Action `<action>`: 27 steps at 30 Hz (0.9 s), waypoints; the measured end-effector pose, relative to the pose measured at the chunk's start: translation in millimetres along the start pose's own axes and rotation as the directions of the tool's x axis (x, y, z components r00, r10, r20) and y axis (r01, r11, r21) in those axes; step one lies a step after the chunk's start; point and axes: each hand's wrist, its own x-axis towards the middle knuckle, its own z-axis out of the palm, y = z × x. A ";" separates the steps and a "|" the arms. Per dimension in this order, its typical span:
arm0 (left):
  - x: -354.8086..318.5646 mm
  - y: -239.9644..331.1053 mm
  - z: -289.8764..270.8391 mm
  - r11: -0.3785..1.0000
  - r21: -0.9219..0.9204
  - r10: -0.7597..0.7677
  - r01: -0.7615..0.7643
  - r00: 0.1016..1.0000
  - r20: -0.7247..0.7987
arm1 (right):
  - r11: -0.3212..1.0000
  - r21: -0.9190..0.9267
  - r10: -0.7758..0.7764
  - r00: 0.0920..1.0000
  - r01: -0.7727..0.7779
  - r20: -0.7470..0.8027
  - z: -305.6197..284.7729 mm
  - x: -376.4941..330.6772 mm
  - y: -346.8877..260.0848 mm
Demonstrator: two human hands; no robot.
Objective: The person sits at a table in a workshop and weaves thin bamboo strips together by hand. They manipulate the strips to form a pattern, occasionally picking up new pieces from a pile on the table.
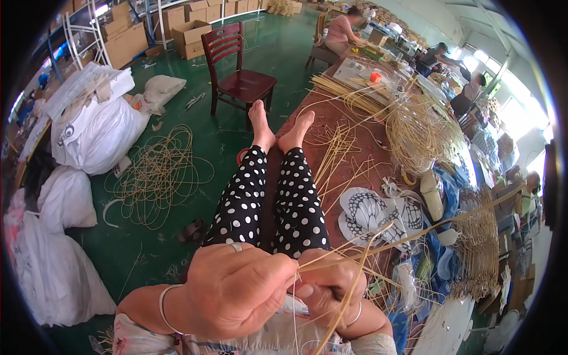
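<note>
Thin tan strips [467,213] are held in front of the lap, at the near middle. Their ends are pinched between the thumb and forefinger of the left hand [241,290], whose other fingers are curled in. The right hand [331,285] is closed around the strips just beside it, thumb bent inward; one long strip is run out to the far right, another down toward the near edge. A white thread [295,313] is hung between the hands. Below, legs in dotted trousers [239,201] are stretched out.

To the right, a red-brown tabletop [331,105] is strewn with loose strips [337,148]; a wing-patterned cutout [367,214] is laid on its near part, and a large coil [417,135] is placed farther off. On the floor at left, a tangled coil [160,177] is seen near white sacks [97,139]. A wooden chair [248,86] is set beyond.
</note>
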 end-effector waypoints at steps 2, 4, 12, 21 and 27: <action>-2.5 -1.8 0.0 0.997 0.068 0.028 -0.030 0.999 0.037 | 0.986 -0.146 -0.071 0.996 0.078 0.048 -4.1 2.6 -6.4; -9.0 -4.0 3.6 0.985 0.157 0.069 -0.077 0.996 0.055 | 0.966 -0.234 -0.094 0.993 0.107 0.065 -3.8 6.3 -13.6; -5.0 -14.2 1.6 0.969 -0.220 -0.105 0.117 0.992 0.064 | 0.971 -0.117 -0.184 0.967 0.206 0.176 -16.0 8.3 -4.8; -7.6 -19.3 2.6 0.520 -0.637 -0.358 0.569 0.822 0.443 | 0.995 0.080 0.056 0.994 -0.064 0.098 -17.9 23.6 28.6; -14.3 -24.2 8.8 0.958 -0.238 -0.143 0.157 0.987 0.077 | 0.912 0.335 0.231 0.971 -0.236 0.055 1.0 0.3 38.3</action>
